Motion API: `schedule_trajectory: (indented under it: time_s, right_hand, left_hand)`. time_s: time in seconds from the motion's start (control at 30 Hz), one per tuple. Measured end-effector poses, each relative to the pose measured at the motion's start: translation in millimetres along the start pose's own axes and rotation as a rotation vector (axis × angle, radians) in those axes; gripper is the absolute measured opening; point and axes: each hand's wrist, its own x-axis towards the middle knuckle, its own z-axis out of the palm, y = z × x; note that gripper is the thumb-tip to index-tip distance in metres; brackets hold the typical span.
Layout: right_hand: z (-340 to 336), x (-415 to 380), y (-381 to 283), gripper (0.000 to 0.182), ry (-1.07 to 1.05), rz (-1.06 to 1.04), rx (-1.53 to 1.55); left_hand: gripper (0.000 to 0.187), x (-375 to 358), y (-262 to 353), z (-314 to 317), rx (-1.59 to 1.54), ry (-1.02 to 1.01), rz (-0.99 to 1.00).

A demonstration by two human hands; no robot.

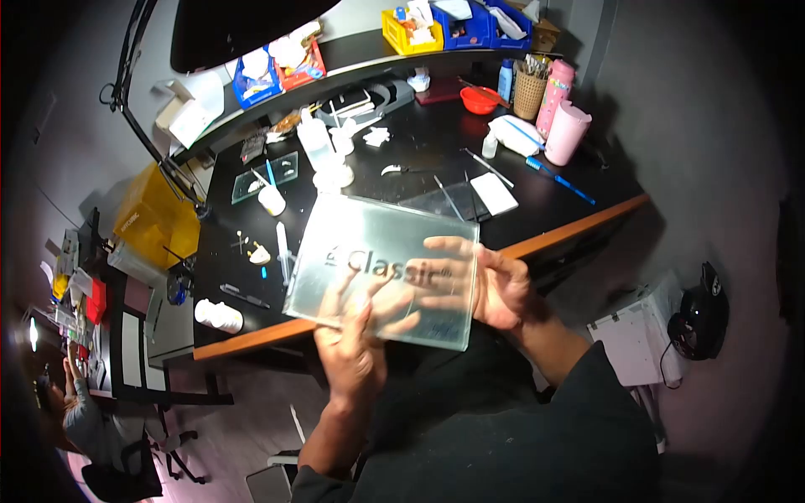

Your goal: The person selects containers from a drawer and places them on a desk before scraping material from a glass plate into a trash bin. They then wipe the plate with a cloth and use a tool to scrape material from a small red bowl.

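Observation:
A clear rectangular plate (335, 239) with the dark word "Classic" printed on it is held up over the desk's front edge. My left hand (352, 352) grips its lower left edge, the thumb in front and the other fingers behind, visible through it. At the right edge my right hand (503, 289) holds the same plate, thumb on the rim and fingers spread behind it. Just beyond the plate lie a white pad (495, 194) and a thin-handled tool (448, 198). A syringe-like tube (283, 251) is by its left side.
The black desk (411, 147) carries a white bottle (316, 142), a small jar with brushes (271, 199), a black pen (245, 295), a blue brush (562, 181), a pink tumbler (568, 134) and a red bowl (480, 101). A lamp arm (159, 159) stands left. Another person (88, 415) sits far left.

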Motion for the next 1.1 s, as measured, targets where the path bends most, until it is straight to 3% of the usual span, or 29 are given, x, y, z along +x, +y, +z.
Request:
schedule_trajectory:
  time_s: [0.1, 0.13, 0.23, 0.27, 0.3, 0.37, 0.43, 0.5, 0.57, 0.63, 0.7, 0.8, 0.83, 0.9, 1.0, 1.1]
  right_hand:
    - [-8.5, 8.1, -16.4, 0.032, 0.401, -0.199, -0.189]
    - [-13.7, 10.7, -28.9, 0.029, 0.473, -0.217, -0.219]
    - [-21.4, 14.0, -83.4, 0.026, 0.607, -0.18, -0.37]
    - [-34.3, 19.6, -106.8, 0.026, 0.558, -0.154, -0.426]
    - [-52.6, 28.0, -135.7, 0.026, 0.514, -0.103, -0.481]
    - [-64.0, 48.4, -165.6, 0.027, 0.496, -0.011, -0.489]
    - [-88.2, 75.0, -192.9, 0.029, 0.363, 0.052, -0.472]
    - [-90.5, 103.7, -214.4, 0.034, 0.443, 0.083, -0.523]
    - [-134.7, 132.0, -248.8, 0.039, 0.323, 0.191, -0.353]
    - [-133.2, 141.9, -258.6, 0.046, 0.375, 0.131, -0.391]
    - [-121.5, 147.3, -257.9, 0.042, 0.624, -0.027, -0.586]
    - [-162.6, 173.7, -269.3, 0.03, 0.847, -0.232, -1.113]
    - [-178.2, 183.1, -278.9, 0.018, 0.888, -0.254, -1.368]
    - [-189.1, 189.6, -290.9, 0.014, 0.913, -0.324, -1.941]
    - [-200.5, 197.6, -307.7, 0.01, 0.776, -0.225, -2.295]
    - [-211.6, 206.5, -308.5, 0.01, 0.792, -0.043, -2.355]
  left_hand:
    - [0.05, 35.1, -25.1, 29.1, -0.039, -0.076, -0.033]
    - [0.048, 46.3, -26.7, 36.4, 0.104, -0.118, -0.04]
    - [0.055, 90.9, -22.3, 26.4, -0.097, -0.27, -0.182]
    - [0.062, 111.4, -13.5, 23.0, -0.034, -0.311, -0.257]
    - [0.061, 146.9, 1.7, 30.6, -0.103, -0.348, -0.508]
    - [0.054, 173.4, 0.1, 52.5, 0.145, -0.235, -0.546]
    - [0.046, 202.3, -18.0, 59.1, 0.217, -0.235, -0.427]
    - [0.035, 225.0, -27.0, 63.5, 0.089, -0.204, -0.347]
    - [0.034, 245.8, -35.7, 66.5, 0.047, -0.183, -0.3]
    - [0.03, 266.5, -47.3, 71.2, -0.012, -0.12, -0.228]
    - [0.029, 290.6, -64.0, 73.0, -0.085, -0.048, -0.164]
    - [0.025, 326.6, -81.5, 80.9, 0.002, 0.107, -0.039]
    - [0.023, 334.5, -84.3, 84.2, 0.064, 0.132, 0.023]
    - [0.019, 356.3, -94.7, 82.8, 0.123, 0.195, 0.09]
    - [0.012, 376.0, -107.6, 78.4, 0.151, 0.269, 0.114]
    - [0.006, 394.2, -115.2, 71.5, 0.111, 0.315, 0.071]
